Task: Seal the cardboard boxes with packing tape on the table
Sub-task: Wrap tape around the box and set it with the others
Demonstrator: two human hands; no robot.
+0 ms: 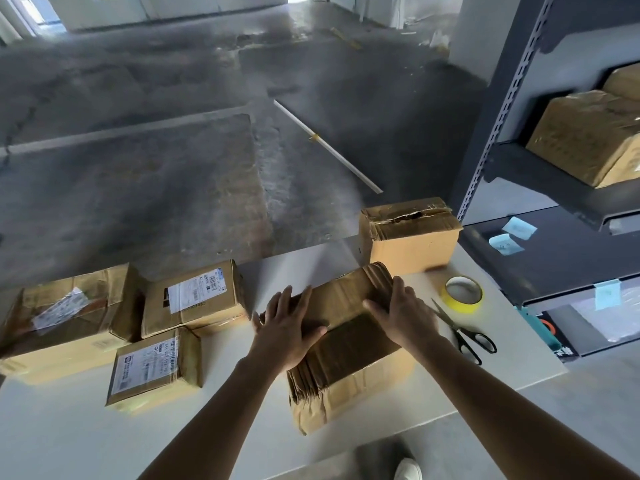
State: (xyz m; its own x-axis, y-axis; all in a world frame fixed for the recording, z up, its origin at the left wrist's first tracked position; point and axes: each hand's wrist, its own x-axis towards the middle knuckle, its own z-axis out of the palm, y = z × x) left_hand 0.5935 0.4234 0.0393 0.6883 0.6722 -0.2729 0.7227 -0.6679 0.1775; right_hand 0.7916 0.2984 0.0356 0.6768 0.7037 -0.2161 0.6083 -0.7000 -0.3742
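Observation:
A brown cardboard box (346, 355) lies in front of me on the white table (69, 434), its top flaps folded down. My left hand (287, 327) presses flat on the left flap with fingers spread. My right hand (401, 317) presses flat on the right flap, fingers straight. A roll of yellow packing tape (462, 294) lies on the table to the right of the box. Black-handled scissors (465, 332) lie just beside my right wrist.
Three taped boxes with labels stand at the left: a large one (69, 320), one behind (194, 296), a small one in front (156, 368). Another box (408, 233) with a torn top stands at the far right edge. A grey shelf rack (554, 168) with boxes is at the right.

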